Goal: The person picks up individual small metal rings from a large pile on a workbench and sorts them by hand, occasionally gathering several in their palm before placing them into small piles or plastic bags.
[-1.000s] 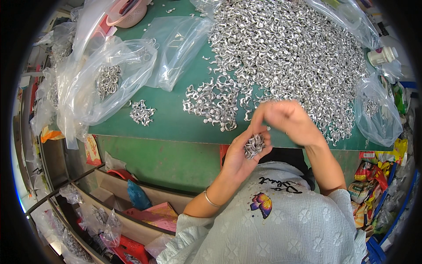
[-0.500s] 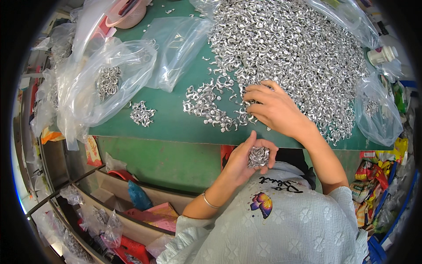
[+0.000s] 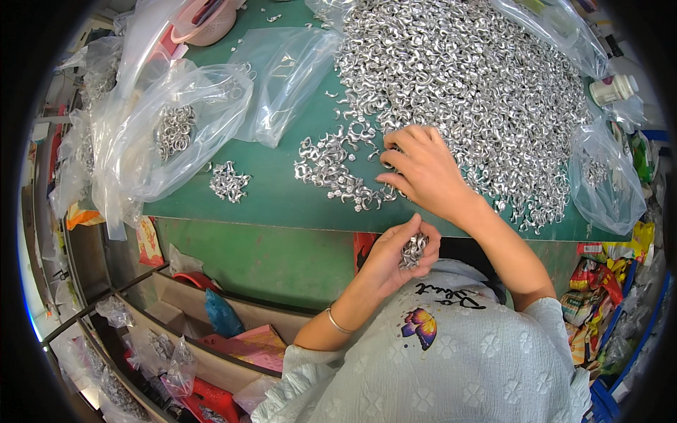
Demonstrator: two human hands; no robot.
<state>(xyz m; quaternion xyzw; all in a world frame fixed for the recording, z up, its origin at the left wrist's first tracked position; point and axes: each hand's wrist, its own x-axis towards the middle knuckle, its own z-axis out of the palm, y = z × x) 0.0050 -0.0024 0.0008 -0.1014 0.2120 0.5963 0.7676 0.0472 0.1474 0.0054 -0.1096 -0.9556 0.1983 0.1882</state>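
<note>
At the lower middle of the frame, left hand (image 3: 396, 255): cupped, palm up, fingers curled round a small clump of silver metal pieces (image 3: 413, 250); it hangs just below the near edge of the table, above the person's chest.
Wrist: a thin bracelet (image 3: 337, 322) circles the left forearm.
Right hand (image 3: 422, 169): just above the left one, palm down on the green table (image 3: 275, 194), fingers bent and pressed together at the tips onto loose pieces; whether anything is pinched between them cannot be told.
Strewn pieces (image 3: 337, 169): a thin scatter directly left of the right hand's fingertips, touching them.
Big heap (image 3: 465, 77): the same silver pieces piled across the upper middle and upper right, reaching the back of the right hand.
Small cluster (image 3: 228, 182): left of centre, well apart from both hands.
Clear bag (image 3: 173, 130): upper left, holding more pieces.
Empty-looking clear bag (image 3: 285, 67): between that bag and the heap.
Pink bowl (image 3: 208, 17): top left edge.
White bottle (image 3: 613, 88): upper right, beside the heap.
</note>
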